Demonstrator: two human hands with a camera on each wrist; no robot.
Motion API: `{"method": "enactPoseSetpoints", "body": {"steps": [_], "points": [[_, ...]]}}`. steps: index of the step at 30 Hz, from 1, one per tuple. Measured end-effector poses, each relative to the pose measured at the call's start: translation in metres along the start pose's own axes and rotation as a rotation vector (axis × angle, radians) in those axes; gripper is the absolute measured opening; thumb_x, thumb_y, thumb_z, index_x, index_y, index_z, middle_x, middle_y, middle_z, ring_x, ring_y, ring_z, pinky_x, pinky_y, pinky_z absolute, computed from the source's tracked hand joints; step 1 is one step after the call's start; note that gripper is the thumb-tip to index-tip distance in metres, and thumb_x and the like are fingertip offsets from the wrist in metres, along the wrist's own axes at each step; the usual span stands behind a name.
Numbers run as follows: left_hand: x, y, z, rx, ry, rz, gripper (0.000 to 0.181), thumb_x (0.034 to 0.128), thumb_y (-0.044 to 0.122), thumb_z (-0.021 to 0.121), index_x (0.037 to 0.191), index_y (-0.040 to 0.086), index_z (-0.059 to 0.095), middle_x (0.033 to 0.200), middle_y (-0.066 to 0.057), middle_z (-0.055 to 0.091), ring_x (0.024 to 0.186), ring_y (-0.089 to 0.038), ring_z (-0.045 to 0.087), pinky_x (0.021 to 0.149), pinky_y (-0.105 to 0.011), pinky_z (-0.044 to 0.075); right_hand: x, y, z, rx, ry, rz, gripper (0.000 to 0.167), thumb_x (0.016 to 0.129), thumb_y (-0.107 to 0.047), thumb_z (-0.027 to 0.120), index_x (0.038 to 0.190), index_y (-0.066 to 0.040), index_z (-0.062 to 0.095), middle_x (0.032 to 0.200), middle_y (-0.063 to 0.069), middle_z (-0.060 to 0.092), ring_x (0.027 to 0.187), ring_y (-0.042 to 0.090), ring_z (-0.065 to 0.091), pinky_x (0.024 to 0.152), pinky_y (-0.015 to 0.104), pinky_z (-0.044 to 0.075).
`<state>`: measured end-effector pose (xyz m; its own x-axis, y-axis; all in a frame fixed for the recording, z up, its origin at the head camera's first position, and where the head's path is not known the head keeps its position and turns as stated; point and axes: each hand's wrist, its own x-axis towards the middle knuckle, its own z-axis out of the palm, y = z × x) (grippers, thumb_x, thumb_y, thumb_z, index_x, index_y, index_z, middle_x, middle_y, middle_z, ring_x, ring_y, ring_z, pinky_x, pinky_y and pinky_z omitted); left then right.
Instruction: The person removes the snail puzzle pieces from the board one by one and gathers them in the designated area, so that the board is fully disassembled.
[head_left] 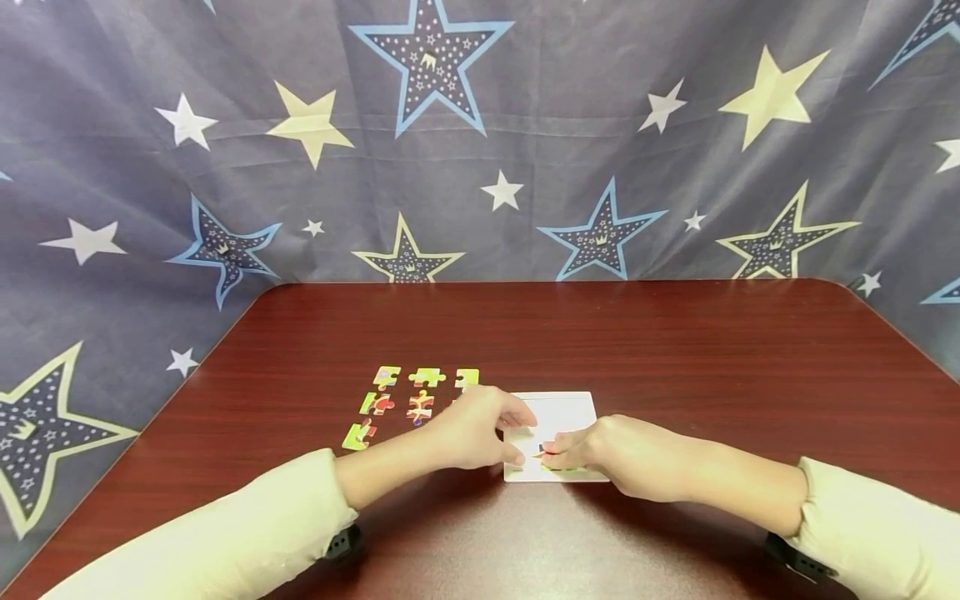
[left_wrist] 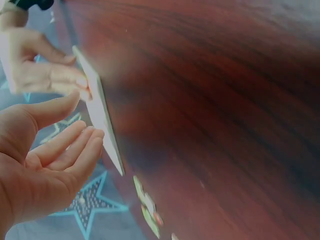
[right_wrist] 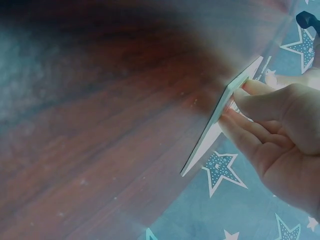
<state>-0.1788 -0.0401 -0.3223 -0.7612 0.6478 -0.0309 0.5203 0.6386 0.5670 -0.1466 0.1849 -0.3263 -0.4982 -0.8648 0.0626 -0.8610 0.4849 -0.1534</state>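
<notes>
A white puzzle board lies flat on the table, with a raised rim around it. At its lower part my right hand pinches a small puzzle piece against the surface; the fingers cover most of it. Across the board's left edge reaches my left hand, its thumb and fingers spread apart and nothing between them. In the left wrist view, this left hand has loosely bent fingers close to the board. The right wrist view shows the right thumb and fingers at the board's near edge.
Several loose jigsaw pieces in yellow-green, red and white lie in rough rows left of the board, some partly hidden by my left hand. The dark red wooden table ends at a star-patterned cloth.
</notes>
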Motion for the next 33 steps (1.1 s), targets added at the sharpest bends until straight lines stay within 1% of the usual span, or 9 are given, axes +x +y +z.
{"method": "enactPoseSetpoints", "body": {"steps": [5, 11, 14, 18, 20, 23, 27, 31, 33], "points": [[0.004, 0.004, 0.007, 0.053, 0.0, 0.064, 0.032, 0.0678, 0.003, 0.082, 0.098, 0.004, 0.072, 0.092, -0.007, 0.074, 0.088, -0.017, 0.067, 0.079, -0.025, 0.053, 0.001, -0.001, -0.001, -0.01, -0.007, 0.003, 0.044, 0.084, 0.008, 0.063, 0.121, -0.015, 0.068, 0.124, 0.004, 0.067, 0.114, 0.015, 0.064, 0.088, 0.03, 0.055], [0.005, 0.004, 0.006, 0.117, 0.013, 0.115, 0.031, 0.0681, 0.003, 0.082, 0.097, 0.004, 0.072, 0.093, -0.006, 0.073, 0.088, -0.017, 0.066, 0.08, -0.024, 0.053, 0.0, -0.001, -0.006, -0.022, -0.005, 0.008, 0.05, 0.081, 0.011, 0.064, 0.122, -0.017, 0.067, 0.124, 0.003, 0.068, 0.114, 0.014, 0.065, 0.086, 0.03, 0.056], [0.007, 0.005, 0.006, 0.141, 0.013, 0.134, 0.03, 0.0677, 0.004, 0.083, 0.096, 0.004, 0.072, 0.093, -0.006, 0.072, 0.087, -0.017, 0.065, 0.078, -0.022, 0.052, -0.001, -0.001, -0.006, -0.007, 0.008, 0.012, 0.046, 0.083, 0.008, 0.064, 0.122, -0.016, 0.067, 0.123, 0.003, 0.068, 0.114, 0.015, 0.065, 0.087, 0.031, 0.056], [0.008, 0.006, 0.007, 0.14, 0.002, 0.129, 0.027, 0.0673, 0.005, 0.083, 0.092, 0.005, 0.073, 0.09, -0.005, 0.072, 0.084, -0.016, 0.064, 0.076, -0.02, 0.05, -0.005, -0.002, -0.004, 0.02, 0.018, 0.009, 0.038, 0.088, 0.0, 0.062, 0.124, -0.015, 0.066, 0.126, 0.003, 0.067, 0.116, 0.015, 0.064, 0.091, 0.032, 0.054], [0.008, 0.005, 0.008, 0.135, -0.002, 0.128, 0.026, 0.0673, 0.005, 0.083, 0.091, 0.006, 0.073, 0.09, -0.005, 0.072, 0.085, -0.016, 0.065, 0.076, -0.02, 0.05, -0.008, -0.002, -0.003, 0.031, 0.019, 0.002, 0.038, 0.089, -0.002, 0.062, 0.125, -0.014, 0.065, 0.128, 0.002, 0.066, 0.117, 0.016, 0.063, 0.091, 0.033, 0.054], [0.007, 0.005, 0.008, 0.134, -0.003, 0.127, 0.025, 0.0678, 0.005, 0.083, 0.091, 0.006, 0.073, 0.09, -0.005, 0.072, 0.085, -0.016, 0.065, 0.076, -0.02, 0.05, -0.013, -0.001, -0.004, 0.038, 0.013, -0.003, 0.042, 0.088, 0.002, 0.061, 0.126, -0.015, 0.064, 0.128, 0.002, 0.065, 0.117, 0.016, 0.063, 0.091, 0.033, 0.054], [0.007, 0.006, 0.007, 0.142, -0.004, 0.125, 0.025, 0.0681, 0.005, 0.083, 0.091, 0.005, 0.072, 0.09, -0.005, 0.072, 0.086, -0.017, 0.065, 0.076, -0.02, 0.05, -0.019, 0.001, -0.005, 0.01, 0.013, -0.015, 0.05, 0.083, 0.01, 0.062, 0.125, -0.017, 0.065, 0.127, 0.004, 0.066, 0.116, 0.018, 0.064, 0.089, 0.033, 0.055], [0.007, 0.004, 0.008, 0.131, 0.002, 0.123, 0.025, 0.0678, 0.004, 0.082, 0.091, 0.005, 0.072, 0.09, -0.006, 0.072, 0.085, -0.017, 0.065, 0.076, -0.02, 0.05, -0.025, 0.001, -0.005, -0.018, 0.003, 0.002, 0.052, 0.083, 0.009, 0.063, 0.126, -0.019, 0.064, 0.128, 0.003, 0.065, 0.117, 0.02, 0.064, 0.088, 0.034, 0.056], [0.006, 0.003, 0.009, 0.123, 0.008, 0.123, 0.025, 0.0676, 0.003, 0.082, 0.091, 0.005, 0.073, 0.091, -0.006, 0.072, 0.085, -0.017, 0.065, 0.076, -0.02, 0.05, -0.027, 0.001, -0.005, -0.001, 0.002, 0.019, 0.049, 0.084, 0.007, 0.063, 0.125, -0.019, 0.065, 0.128, 0.003, 0.066, 0.117, 0.019, 0.064, 0.087, 0.034, 0.056]]}}
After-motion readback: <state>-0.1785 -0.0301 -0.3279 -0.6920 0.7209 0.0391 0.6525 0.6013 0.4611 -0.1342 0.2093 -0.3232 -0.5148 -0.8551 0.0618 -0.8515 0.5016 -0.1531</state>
